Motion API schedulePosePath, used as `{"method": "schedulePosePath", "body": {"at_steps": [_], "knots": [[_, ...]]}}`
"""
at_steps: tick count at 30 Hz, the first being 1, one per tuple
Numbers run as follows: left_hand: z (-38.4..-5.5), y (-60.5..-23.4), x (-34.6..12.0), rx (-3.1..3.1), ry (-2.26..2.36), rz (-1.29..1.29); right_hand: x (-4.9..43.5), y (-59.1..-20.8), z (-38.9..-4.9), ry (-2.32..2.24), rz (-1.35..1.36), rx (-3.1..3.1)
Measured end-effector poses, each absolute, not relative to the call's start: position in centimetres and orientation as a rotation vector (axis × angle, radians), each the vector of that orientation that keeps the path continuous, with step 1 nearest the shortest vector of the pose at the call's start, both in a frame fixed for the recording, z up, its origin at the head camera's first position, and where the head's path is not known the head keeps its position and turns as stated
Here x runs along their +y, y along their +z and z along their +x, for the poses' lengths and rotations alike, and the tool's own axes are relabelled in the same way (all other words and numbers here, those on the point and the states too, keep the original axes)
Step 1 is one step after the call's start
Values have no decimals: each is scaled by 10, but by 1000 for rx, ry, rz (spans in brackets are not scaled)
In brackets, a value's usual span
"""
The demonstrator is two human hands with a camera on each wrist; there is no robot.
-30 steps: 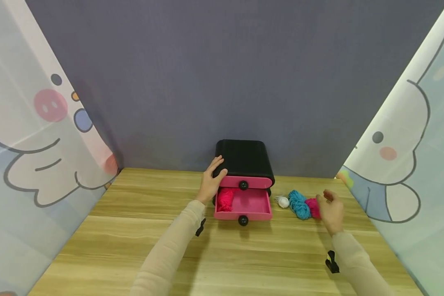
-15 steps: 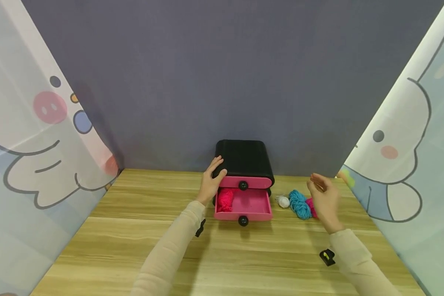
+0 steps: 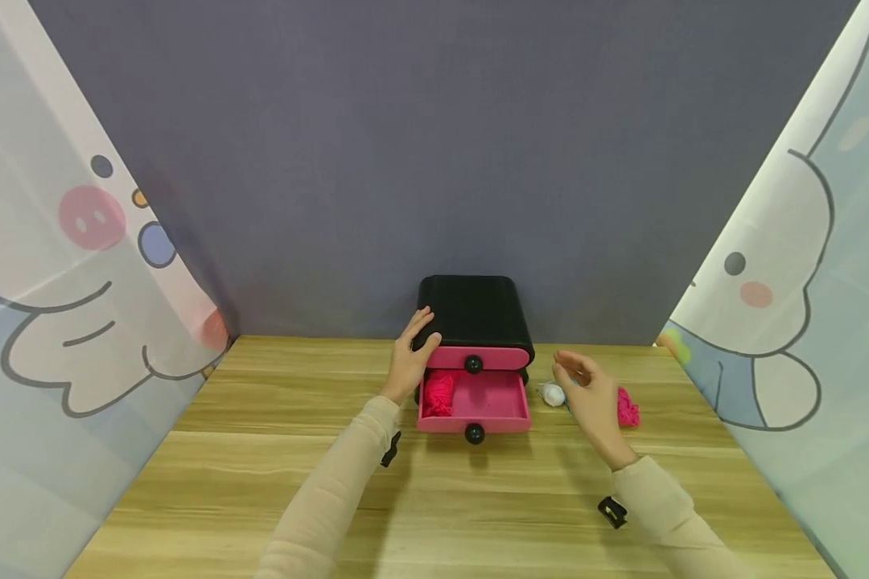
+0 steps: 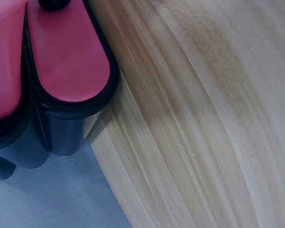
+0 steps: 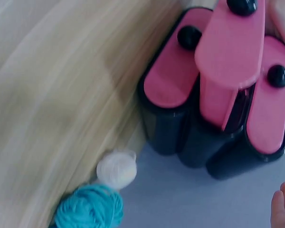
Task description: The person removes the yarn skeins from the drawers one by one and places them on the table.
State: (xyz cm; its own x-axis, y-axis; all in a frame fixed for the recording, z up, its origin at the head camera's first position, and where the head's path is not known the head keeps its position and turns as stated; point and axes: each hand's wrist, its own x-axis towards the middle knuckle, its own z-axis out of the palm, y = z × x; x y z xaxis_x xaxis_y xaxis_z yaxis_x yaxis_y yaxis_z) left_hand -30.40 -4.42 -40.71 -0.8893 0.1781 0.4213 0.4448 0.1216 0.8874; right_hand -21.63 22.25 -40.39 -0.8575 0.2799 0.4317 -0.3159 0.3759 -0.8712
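In the head view the left hand (image 3: pixel 408 363) rests, fingers straight, on the black cabinet's (image 3: pixel 472 310) 8 o'clock edge; the right hand (image 3: pixel 592 404), loosely curved and seemingly holding nothing, hangs at the cabinet's 4 o'clock. In the right wrist view, blue yarn (image 5: pixel 90 209) lies at 7 o'clock on the worktop (image 5: pixel 52 118), probably light, soft, best taken round its middle; no writing is readable.

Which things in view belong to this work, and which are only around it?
Likely the work: black drawer unit, open pink drawer, yarn inside it, white ball, blue yarn, pink yarn outside.

Only around: wooden table, grey backdrop, printed panels.
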Motion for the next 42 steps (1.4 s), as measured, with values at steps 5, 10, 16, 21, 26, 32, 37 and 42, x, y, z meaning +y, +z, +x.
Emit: {"method": "schedulePosePath", "body": {"at_steps": [5,10,16,21,26,32,37,42], "knots": [[-304,-405,-44,-2168,-1857,-628,206,-413,-214,1459,86,-2286],[-304,-405,-43,-2165,-1855,-628,187,-422,-214,1463,173,-2385],[-303,-407,-43,-2157,-1839,-637,168,-431,-215,1502,279,-2487],[-304,-406,-42,-2155,-1840,-640,154,-432,-220,1496,313,-2519],[-303,-406,-42,-2150,-1859,-622,145,-434,-227,1424,291,-2572],[-303,-408,-43,-2158,-1844,-621,138,-431,-232,1392,239,-2651],[-304,-407,-43,-2136,-1849,-632,132,-426,-237,1281,237,-2727],[-304,-408,-43,-2137,-1846,-636,124,-423,-241,1235,285,-2819]]}}
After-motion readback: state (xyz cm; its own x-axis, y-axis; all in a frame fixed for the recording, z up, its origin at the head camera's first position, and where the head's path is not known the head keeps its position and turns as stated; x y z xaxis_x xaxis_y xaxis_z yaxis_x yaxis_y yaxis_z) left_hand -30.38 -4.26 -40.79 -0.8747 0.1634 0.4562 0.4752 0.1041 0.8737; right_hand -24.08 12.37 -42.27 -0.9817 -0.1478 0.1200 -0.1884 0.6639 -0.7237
